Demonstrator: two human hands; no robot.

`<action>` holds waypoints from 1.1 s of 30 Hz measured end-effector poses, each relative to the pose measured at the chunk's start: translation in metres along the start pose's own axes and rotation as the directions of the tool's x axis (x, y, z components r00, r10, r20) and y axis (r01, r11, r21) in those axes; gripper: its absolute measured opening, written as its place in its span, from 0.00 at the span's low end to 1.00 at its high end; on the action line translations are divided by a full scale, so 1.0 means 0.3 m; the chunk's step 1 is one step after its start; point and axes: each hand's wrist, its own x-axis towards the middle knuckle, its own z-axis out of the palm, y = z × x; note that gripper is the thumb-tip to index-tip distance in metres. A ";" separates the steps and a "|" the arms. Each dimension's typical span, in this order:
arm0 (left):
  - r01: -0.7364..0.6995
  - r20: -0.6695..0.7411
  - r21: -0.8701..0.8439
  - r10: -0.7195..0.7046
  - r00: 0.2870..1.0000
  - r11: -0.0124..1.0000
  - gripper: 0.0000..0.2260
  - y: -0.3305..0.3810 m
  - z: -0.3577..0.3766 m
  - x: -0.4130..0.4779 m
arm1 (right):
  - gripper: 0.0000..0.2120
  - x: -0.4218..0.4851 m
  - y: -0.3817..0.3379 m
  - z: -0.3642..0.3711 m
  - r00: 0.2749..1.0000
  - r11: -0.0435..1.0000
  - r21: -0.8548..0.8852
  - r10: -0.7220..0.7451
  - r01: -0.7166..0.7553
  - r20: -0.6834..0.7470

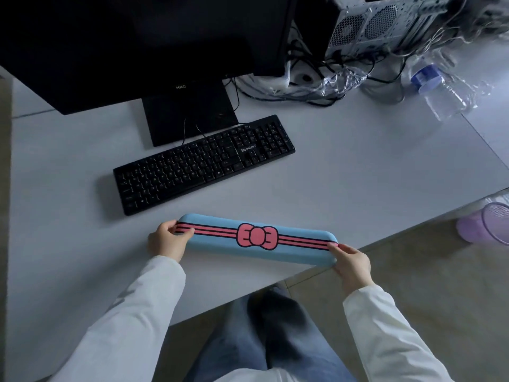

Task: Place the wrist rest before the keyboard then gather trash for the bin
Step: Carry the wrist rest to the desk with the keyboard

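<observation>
A long blue wrist rest (220, 242) with pink stripes and a pink bow lies across the near part of the white desk (358, 172), apart from the black keyboard (203, 164) beyond it. My left hand (168, 239) grips its left end and my right hand (351, 264) grips its right end near the desk's front edge. An empty clear plastic bottle (440, 92) with a blue cap lies at the back right. Crumpled clear plastic wrap (338, 81) sits among the cables behind the keyboard.
A black monitor (137, 45) on its stand rises behind the keyboard. A computer tower (380, 23) with tangled cables stands at the back right. A purple mesh bin (487, 227) sits on the floor right of the desk. My legs are below the desk edge.
</observation>
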 end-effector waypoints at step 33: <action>0.085 0.179 -0.094 -0.067 0.982 0.992 0.22 -0.019 -0.026 0.067 | 0.19 0.005 -0.007 0.036 1.000 0.999 -0.019 0.028 -0.028 -0.007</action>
